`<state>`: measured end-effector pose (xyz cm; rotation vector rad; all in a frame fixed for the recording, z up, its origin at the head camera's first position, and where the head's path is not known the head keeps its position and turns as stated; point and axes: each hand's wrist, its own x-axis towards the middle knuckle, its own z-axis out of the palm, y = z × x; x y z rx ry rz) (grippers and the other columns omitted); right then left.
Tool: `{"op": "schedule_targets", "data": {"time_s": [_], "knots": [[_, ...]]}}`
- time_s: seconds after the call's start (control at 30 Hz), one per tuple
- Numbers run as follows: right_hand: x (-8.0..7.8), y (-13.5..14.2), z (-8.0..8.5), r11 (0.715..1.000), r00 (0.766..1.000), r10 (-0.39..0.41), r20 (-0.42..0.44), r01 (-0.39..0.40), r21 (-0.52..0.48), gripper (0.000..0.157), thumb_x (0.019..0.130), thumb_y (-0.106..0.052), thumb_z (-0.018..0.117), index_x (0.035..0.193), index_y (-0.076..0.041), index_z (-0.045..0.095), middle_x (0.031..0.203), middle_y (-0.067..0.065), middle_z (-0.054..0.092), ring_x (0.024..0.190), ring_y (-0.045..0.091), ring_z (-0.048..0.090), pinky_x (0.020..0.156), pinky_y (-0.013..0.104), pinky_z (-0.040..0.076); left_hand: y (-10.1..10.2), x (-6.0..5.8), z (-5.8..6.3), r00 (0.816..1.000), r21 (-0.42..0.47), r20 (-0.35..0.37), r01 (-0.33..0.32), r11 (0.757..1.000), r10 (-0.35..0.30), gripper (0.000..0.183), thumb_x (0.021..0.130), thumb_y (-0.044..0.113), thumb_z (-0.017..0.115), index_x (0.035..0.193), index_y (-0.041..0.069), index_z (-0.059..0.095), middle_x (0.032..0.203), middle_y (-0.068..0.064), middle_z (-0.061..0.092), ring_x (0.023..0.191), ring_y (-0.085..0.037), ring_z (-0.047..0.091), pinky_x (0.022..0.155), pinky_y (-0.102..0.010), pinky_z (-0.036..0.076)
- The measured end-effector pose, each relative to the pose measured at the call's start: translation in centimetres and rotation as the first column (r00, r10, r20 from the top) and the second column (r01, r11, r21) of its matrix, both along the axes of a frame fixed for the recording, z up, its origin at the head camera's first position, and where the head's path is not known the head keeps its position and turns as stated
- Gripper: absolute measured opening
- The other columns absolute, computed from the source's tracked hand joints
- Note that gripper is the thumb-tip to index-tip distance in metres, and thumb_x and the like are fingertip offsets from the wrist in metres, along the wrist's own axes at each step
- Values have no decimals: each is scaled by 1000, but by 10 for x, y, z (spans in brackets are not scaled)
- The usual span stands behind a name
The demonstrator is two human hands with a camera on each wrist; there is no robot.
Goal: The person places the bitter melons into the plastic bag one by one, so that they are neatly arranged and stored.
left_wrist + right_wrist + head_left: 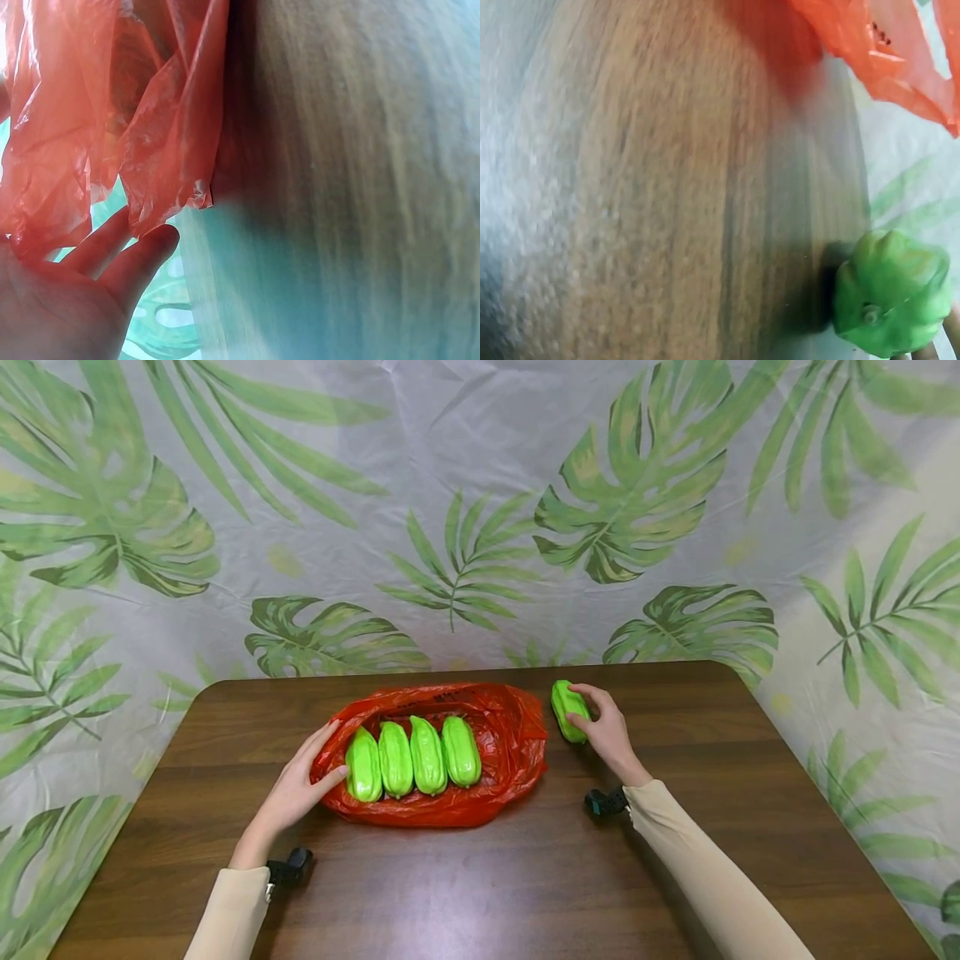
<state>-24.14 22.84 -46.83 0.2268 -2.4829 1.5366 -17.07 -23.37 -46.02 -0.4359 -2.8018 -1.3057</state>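
A red plastic bag (517,752) lies with its mouth spread, and several green ridged gourds (427,756) rest side by side in it. My left hand (303,777) holds the bag's left rim, thumb over the inner side near the leftmost gourd. In the left wrist view, the fingers (146,262) lie along the crinkled plastic (165,120). Right of the bag, my right hand (606,727) grips another green gourd (567,710) between thumb and fingers. Its ridged end with a small stem nub (871,313) faces the right wrist camera; most of that hand is out of frame there.
The brown wooden table (465,893) has its far edge just behind the bag and the separate gourd. Beyond it hangs a pale cloth (480,460) printed with green leaves. Dark wrist cameras (292,867) are strapped to both wrists.
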Motion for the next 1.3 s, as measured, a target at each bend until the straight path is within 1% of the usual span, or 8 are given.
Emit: {"op": "schedule_targets", "data": {"time_s": [0.17,0.23,0.37,0.5,0.73,0.97,1.1,1.3], "knots": [[-4,1,-3,997,1000,12,26,-14,78,43,88,-1,67,129,2,56,141,26,38,127,42,37,98,56,36,1,1,2,1000,-1,-7,1,1000,-1,70,93,23,63,151,8,28,151,-24,23,135,-48,24,100,-68,24],[-6,0,-4,995,999,9,42,-14,102,43,88,-3,68,129,0,56,142,26,36,127,42,36,98,56,35,1,2,2,1000,2,-9,-1,1000,1,69,93,23,63,151,7,29,151,-24,24,135,-48,24,100,-68,24],[-8,0,-6,990,998,-7,70,-3,144,43,87,-6,69,129,-2,58,142,25,37,127,43,35,101,56,30,1,2,3,1000,3,-3,-2,1000,2,69,92,23,63,150,7,29,151,-23,24,135,-47,24,100,-68,24],[-10,0,-8,986,997,-28,65,17,164,44,85,-5,70,128,-1,58,140,25,39,126,43,36,102,55,29,1,1,3,1000,3,-4,2,1000,-2,69,93,22,63,151,7,28,151,-23,24,135,-47,24,101,-68,24],[-7,-1,-9,989,998,-54,42,48,143,43,83,-2,71,125,-1,60,135,24,44,122,40,42,100,52,34,0,0,1,1000,5,-8,2,1000,-2,70,92,22,64,151,8,28,151,-23,24,135,-47,24,100,-68,24],[0,3,-6,993,996,-68,58,61,104,40,88,-3,62,128,-4,59,135,24,44,113,42,45,94,54,36,-1,-1,-2,1000,10,-7,0,1000,0,71,92,23,64,151,8,28,152,-23,23,135,-47,24,100,-68,25],[3,5,-3,996,995,-53,79,47,79,40,90,-5,58,131,-6,57,136,23,42,114,43,44,95,56,35,-1,-1,-3,1000,10,-12,0,1000,0,71,92,23,64,151,9,28,152,-23,24,135,-47,25,100,-68,25],[6,6,-2,998,996,-45,75,41,57,40,92,-7,57,132,-9,57,137,21,42,117,43,43,96,56,34,0,1,0,1000,13,-11,-1,1000,1,69,93,21,63,151,9,28,152,-23,24,135,-47,24,100,-68,25]]}}
